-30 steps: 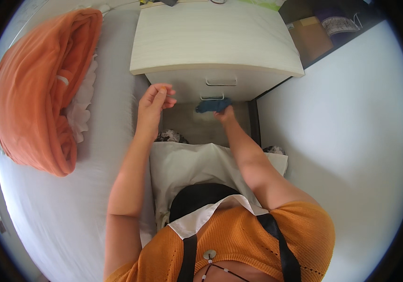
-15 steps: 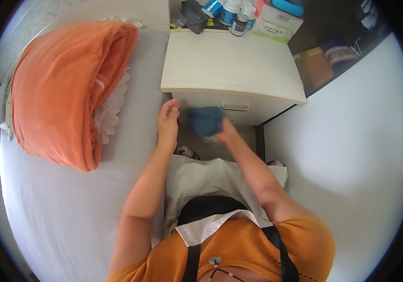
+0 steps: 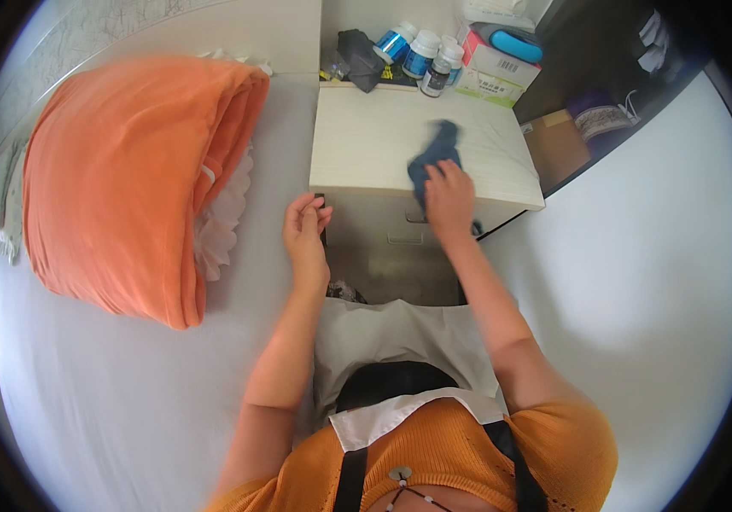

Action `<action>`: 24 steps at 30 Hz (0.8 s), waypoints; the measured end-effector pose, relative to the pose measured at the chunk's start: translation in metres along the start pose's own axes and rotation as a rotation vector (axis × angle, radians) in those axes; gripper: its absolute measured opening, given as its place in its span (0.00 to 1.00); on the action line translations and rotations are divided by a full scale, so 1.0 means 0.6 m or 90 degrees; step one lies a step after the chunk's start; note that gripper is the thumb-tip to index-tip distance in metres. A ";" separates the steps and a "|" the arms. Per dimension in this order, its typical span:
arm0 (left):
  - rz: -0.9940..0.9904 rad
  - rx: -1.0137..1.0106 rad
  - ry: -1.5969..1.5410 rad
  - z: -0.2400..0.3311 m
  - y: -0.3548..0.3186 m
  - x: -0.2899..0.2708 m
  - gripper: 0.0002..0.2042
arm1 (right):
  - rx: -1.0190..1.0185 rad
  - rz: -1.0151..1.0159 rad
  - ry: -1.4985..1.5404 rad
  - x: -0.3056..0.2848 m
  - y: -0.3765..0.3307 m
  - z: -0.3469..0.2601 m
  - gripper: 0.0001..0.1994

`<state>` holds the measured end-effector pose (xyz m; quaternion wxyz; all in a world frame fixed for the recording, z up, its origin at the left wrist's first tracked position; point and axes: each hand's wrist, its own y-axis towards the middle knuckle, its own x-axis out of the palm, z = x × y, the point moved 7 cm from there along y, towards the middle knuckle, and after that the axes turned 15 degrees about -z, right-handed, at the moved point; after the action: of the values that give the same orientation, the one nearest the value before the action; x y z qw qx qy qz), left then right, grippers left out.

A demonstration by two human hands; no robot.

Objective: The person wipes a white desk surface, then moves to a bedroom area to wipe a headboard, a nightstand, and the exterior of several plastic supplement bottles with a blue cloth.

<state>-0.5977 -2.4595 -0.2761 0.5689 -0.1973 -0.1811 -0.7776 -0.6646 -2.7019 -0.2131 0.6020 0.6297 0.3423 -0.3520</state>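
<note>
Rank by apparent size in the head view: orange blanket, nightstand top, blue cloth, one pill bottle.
1. Orange blanket, folded on the bed.
2. Nightstand top.
3. Blue cloth, under the right hand.
4. Pill bottle, though it sits farthest back, so distance shrinks it somewhat.

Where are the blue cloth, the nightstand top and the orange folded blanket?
blue cloth [image 3: 436, 152], head view, on its bunched middle above the fingers.
nightstand top [image 3: 366, 145], head view, on the bare pale surface left of the cloth.
orange folded blanket [image 3: 118, 179], head view, on its broad upper face.

Dark blue cloth, crumpled, lying on pale nightstand top
</note>
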 end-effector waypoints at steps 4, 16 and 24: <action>0.047 0.033 -0.033 0.020 0.002 -0.016 0.10 | -0.049 -0.061 0.015 0.037 0.056 -0.122 0.22; 0.061 -0.005 -0.063 0.018 0.000 -0.025 0.08 | 0.010 -0.103 0.056 0.052 0.067 0.041 0.13; 0.005 0.046 0.098 0.022 -0.006 0.000 0.08 | 0.314 -0.288 -0.108 0.016 0.073 0.335 0.14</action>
<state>-0.6000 -2.4519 -0.2652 0.5912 -0.1172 -0.1643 -0.7809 -0.6283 -2.9043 -0.2042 0.3643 0.6330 0.3265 -0.6000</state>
